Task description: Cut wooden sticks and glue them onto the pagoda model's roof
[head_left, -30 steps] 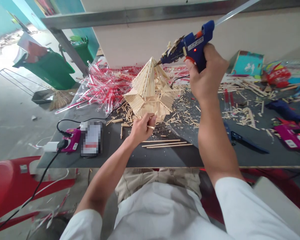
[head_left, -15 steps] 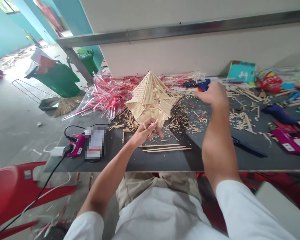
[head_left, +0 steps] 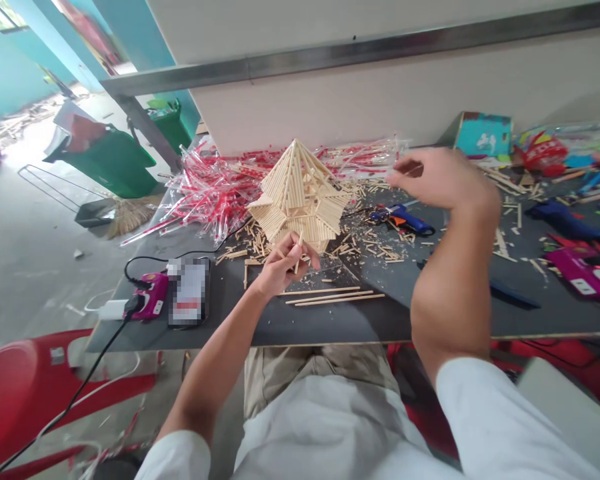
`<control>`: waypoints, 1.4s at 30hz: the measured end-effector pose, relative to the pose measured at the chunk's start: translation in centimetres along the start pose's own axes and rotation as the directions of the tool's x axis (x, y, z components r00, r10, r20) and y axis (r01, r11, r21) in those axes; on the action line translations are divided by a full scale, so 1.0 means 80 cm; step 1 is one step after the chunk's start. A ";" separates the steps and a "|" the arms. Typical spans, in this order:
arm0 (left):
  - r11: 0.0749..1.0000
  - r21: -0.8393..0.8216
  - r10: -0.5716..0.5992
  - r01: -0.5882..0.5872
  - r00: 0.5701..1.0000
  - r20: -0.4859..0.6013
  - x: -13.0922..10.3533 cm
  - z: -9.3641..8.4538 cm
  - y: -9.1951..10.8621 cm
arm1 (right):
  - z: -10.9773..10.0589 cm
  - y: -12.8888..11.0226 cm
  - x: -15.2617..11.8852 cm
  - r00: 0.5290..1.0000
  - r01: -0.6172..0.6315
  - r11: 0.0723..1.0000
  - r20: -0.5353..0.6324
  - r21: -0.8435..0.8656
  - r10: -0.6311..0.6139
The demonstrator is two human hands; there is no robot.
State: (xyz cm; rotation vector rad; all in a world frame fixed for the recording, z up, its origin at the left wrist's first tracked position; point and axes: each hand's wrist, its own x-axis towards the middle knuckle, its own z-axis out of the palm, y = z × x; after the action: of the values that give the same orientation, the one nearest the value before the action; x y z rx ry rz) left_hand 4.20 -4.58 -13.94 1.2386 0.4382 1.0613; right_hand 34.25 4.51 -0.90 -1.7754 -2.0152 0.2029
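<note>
A pointed house model (head_left: 300,193) built of pale wooden sticks stands on the dark table (head_left: 330,320). My left hand (head_left: 283,263) is just in front of its base and pinches a short wooden stick. My right hand (head_left: 443,177) hovers blurred above the table to the model's right, fingers apart and holding nothing. The blue glue gun (head_left: 403,219) lies on the table below that hand, among stick offcuts.
Three long sticks (head_left: 330,295) lie near the front edge. A heap of red-and-clear wrappers (head_left: 215,183) lies behind the model. A pink power strip (head_left: 150,300) and a phone (head_left: 187,290) sit at the left. Tools and boxes crowd the right. A red chair (head_left: 25,373) stands at lower left.
My right hand lowered the glue gun from the model's tip, laid it on the table and let go, then lifted away. My left hand stayed at the model's base with its stick.
</note>
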 end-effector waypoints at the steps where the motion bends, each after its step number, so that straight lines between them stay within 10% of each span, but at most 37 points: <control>1: 0.999 0.037 0.001 -0.001 1.000 -0.011 -0.001 -0.001 0.000 | -0.009 -0.024 -0.015 0.992 0.124 0.989 -0.047 0.084 -0.121; 4: 0.975 0.221 0.028 -0.009 0.996 -0.083 -0.002 -0.005 -0.003 | -0.017 -0.100 -0.064 0.881 0.472 0.847 -0.111 0.243 -0.459; 8: 0.880 0.474 0.177 -0.038 0.952 -0.251 -0.003 -0.011 -0.010 | 0.012 -0.167 -0.111 0.713 0.660 0.706 0.082 0.256 -0.696; 14: 0.963 0.267 0.109 -0.026 0.947 -0.301 -0.004 -0.016 -0.012 | 0.048 -0.182 -0.125 0.668 0.718 0.680 0.125 0.151 -0.733; 24: 0.936 0.350 0.116 -0.030 0.966 -0.229 -0.001 -0.011 -0.015 | 0.058 -0.185 -0.122 0.680 0.715 0.696 0.164 0.070 -0.715; 31: 0.985 -0.171 -0.062 0.029 0.980 -0.191 -0.001 -0.002 0.002 | 0.046 -0.173 -0.111 0.653 0.711 0.682 0.201 0.170 -0.730; 42: 0.962 -0.138 -0.227 0.235 0.971 0.072 0.001 0.006 0.007 | 0.045 -0.121 -0.028 0.787 0.617 0.775 -0.139 0.135 -0.602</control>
State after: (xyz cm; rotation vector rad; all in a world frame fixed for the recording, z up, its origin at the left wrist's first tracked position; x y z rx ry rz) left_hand 4.38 -4.76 -13.30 1.0567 0.4434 0.8425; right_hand 24.18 1.37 -0.81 -0.9266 -2.3078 0.0848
